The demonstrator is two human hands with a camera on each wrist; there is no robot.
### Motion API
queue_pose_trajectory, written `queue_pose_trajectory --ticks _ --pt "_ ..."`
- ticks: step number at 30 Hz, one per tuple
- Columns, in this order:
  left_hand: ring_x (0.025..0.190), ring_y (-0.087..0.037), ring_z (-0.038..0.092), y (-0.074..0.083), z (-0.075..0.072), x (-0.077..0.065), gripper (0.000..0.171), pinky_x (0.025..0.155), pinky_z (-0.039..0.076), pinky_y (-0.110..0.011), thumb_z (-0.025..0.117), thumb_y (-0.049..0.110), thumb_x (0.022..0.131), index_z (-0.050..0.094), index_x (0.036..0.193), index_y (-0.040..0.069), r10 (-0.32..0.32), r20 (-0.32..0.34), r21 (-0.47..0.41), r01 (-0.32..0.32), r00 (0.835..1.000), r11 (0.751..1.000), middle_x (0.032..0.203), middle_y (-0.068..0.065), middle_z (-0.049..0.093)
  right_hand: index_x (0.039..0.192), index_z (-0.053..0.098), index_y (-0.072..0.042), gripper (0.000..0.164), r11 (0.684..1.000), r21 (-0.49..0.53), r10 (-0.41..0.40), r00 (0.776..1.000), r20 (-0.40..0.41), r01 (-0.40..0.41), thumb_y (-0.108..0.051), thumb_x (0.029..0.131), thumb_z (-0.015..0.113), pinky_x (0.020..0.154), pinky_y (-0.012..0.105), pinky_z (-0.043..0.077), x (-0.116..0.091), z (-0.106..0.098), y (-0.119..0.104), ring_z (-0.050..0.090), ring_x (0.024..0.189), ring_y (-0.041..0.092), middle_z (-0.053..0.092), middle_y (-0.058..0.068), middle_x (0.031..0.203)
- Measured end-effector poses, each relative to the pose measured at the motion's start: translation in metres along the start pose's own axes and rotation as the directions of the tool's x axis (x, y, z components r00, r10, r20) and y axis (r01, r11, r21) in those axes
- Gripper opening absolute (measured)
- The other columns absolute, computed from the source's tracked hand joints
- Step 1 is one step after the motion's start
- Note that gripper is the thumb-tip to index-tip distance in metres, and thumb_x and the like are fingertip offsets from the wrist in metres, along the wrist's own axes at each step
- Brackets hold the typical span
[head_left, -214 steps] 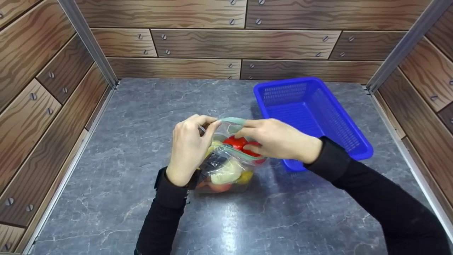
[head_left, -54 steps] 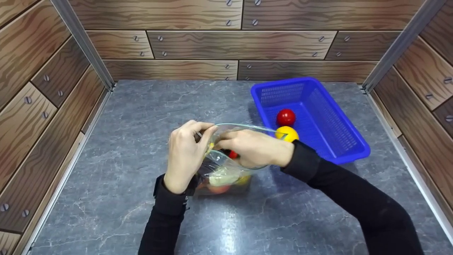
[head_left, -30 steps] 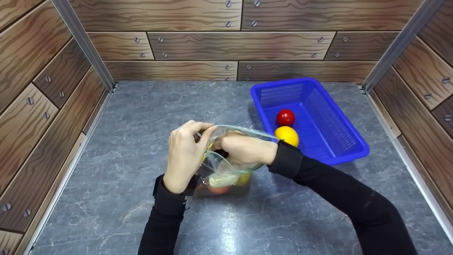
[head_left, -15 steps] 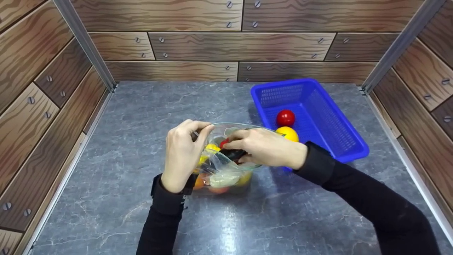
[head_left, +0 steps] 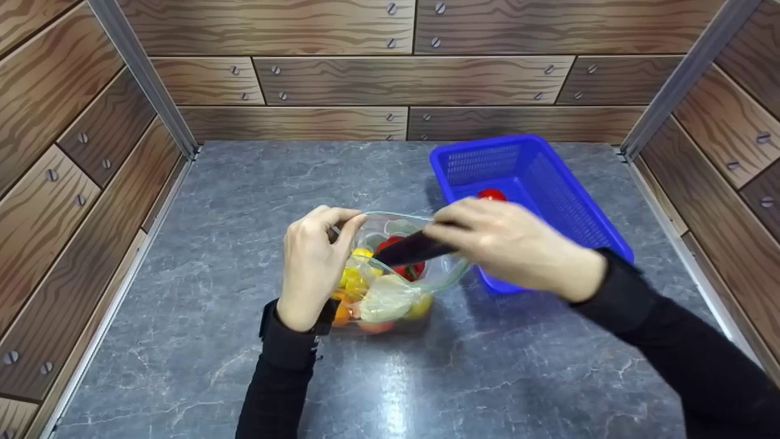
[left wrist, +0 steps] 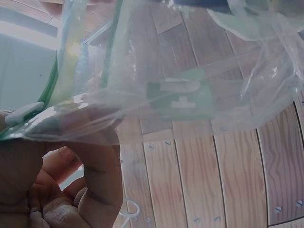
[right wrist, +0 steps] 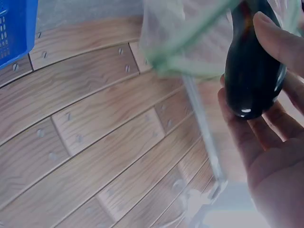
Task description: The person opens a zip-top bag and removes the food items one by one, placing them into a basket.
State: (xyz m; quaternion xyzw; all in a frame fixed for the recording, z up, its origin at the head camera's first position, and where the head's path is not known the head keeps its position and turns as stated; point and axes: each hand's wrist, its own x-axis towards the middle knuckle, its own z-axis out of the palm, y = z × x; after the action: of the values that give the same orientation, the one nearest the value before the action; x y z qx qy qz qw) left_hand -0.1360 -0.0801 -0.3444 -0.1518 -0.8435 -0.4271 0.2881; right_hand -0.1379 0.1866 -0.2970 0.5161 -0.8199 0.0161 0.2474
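Observation:
At the table's middle stands a clear zip bag [head_left: 452, 274] with its mouth spread wide. My left hand [head_left: 317, 262] pinches the left end of the rim between thumb and fingers. A dark, glossy eggplant [head_left: 414, 247] slants across the opening, its far end still over the bag. My right hand [head_left: 512, 244] grips its near end, thumb on one side and fingers on the other in the right wrist view. Inside the bag are red produce with a green stem [head_left: 415, 270], yellow pieces [head_left: 353, 280], a pale green piece [head_left: 385, 299] and an orange one [head_left: 342, 313].
Behind my right hand sits a blue plastic basket [head_left: 554, 189]. It holds a red tomato-like ball [head_left: 491, 194]; the yellow fruit seen there earlier is hidden by my hand. Wood-patterned walls [head_left: 292, 79] enclose the grey marbled table [head_left: 183, 341] on three sides.
A red ball and a yellow fruit have appeared in the basket since the oldest frame. My right hand reached into the bag, took the eggplant and has drawn it up rightward. My left hand barely moved.

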Motion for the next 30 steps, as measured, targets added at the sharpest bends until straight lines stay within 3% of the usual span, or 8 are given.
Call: queue_pose_trajectory --ticks 5,11,14,19,24,27,30 --pt "0.055 -0.011 0.051 -0.001 0.001 0.0 0.016 0.055 0.04 -0.02 0.07 0.027 0.089 0.078 0.089 0.013 0.003 0.001 0.006 -0.003 1.0 1.0 0.071 0.0 0.065 0.121 0.068 -0.01 0.053 0.987 0.115 0.121 0.99 -0.076 -0.112 -0.001 0.071 0.081 0.088 0.039 0.054 -0.025 -0.025 0.025 0.064 0.1 0.025 0.067 0.008 0.112" --pt "0.054 -0.015 0.053 -0.001 0.001 0.0 0.017 0.053 0.04 -0.02 0.07 0.026 0.089 0.078 0.089 0.011 -0.002 -0.003 0.006 0.002 1.0 1.0 0.071 -0.001 0.065 0.123 0.067 -0.011 0.057 0.94 0.209 0.29 0.954 -0.075 -0.269 -0.004 0.07 0.085 0.093 0.01 0.043 -0.06 -0.04 0.057 0.064 0.095 0.019 0.068 0.007 0.114" --pt "0.055 -0.015 0.054 -0.001 0.001 0.0 0.017 0.053 0.041 -0.02 0.071 0.026 0.089 0.078 0.089 0.011 -0.008 -0.004 0.001 0.008 1.0 1.0 0.071 -0.001 0.066 0.121 0.069 -0.011 0.057 0.914 0.235 0.358 0.929 -0.091 -0.33 -0.003 0.067 0.087 0.084 0.005 0.04 -0.075 -0.04 0.072 0.062 0.089 0.017 0.069 0.006 0.111" --pt "0.055 -0.013 0.053 -0.001 0.002 0.001 0.015 0.054 0.041 -0.02 0.071 0.025 0.089 0.078 0.089 0.012 -0.022 -0.006 0.002 0.022 1.0 1.0 0.071 -0.001 0.066 0.12 0.07 -0.012 0.053 0.851 0.298 0.465 0.884 -0.046 -0.432 -0.005 0.069 0.086 0.072 0.01 0.04 -0.098 -0.035 0.096 0.059 0.084 0.011 0.07 0.005 0.109" --pt "0.055 -0.008 0.049 -0.001 0.002 0.001 0.015 0.053 0.04 -0.019 0.071 0.025 0.089 0.078 0.09 0.012 -0.02 -0.005 0.012 0.02 1.0 1.0 0.071 0.0 0.065 0.118 0.07 -0.012 0.049 0.816 0.272 0.532 0.846 -0.011 -0.51 -0.008 0.072 0.085 0.073 0.013 0.04 -0.115 -0.018 0.12 0.06 0.083 0.013 0.071 0.007 0.105" --pt "0.055 -0.01 0.05 -0.001 0.002 0.001 0.016 0.054 0.039 -0.019 0.071 0.025 0.089 0.078 0.089 0.011 -0.019 -0.005 0.011 0.019 1.0 1.0 0.071 -0.001 0.065 0.117 0.069 -0.007 0.045 0.797 0.214 0.573 0.819 0.027 -0.565 -0.012 0.075 0.084 0.073 0.023 0.042 -0.121 -0.001 0.134 0.061 0.081 0.019 0.071 0.012 0.101" --pt "0.056 -0.012 0.052 -0.001 0.002 0.001 0.016 0.054 0.04 -0.02 0.07 0.026 0.089 0.078 0.089 0.012 -0.021 -0.002 0.01 0.021 1.0 1.0 0.072 -0.001 0.066 0.116 0.068 -0.002 0.043 0.753 0.171 0.627 0.772 0.103 -0.635 -0.015 0.078 0.082 0.073 0.038 0.046 -0.126 0.019 0.148 0.062 0.081 0.028 0.07 0.017 0.1"
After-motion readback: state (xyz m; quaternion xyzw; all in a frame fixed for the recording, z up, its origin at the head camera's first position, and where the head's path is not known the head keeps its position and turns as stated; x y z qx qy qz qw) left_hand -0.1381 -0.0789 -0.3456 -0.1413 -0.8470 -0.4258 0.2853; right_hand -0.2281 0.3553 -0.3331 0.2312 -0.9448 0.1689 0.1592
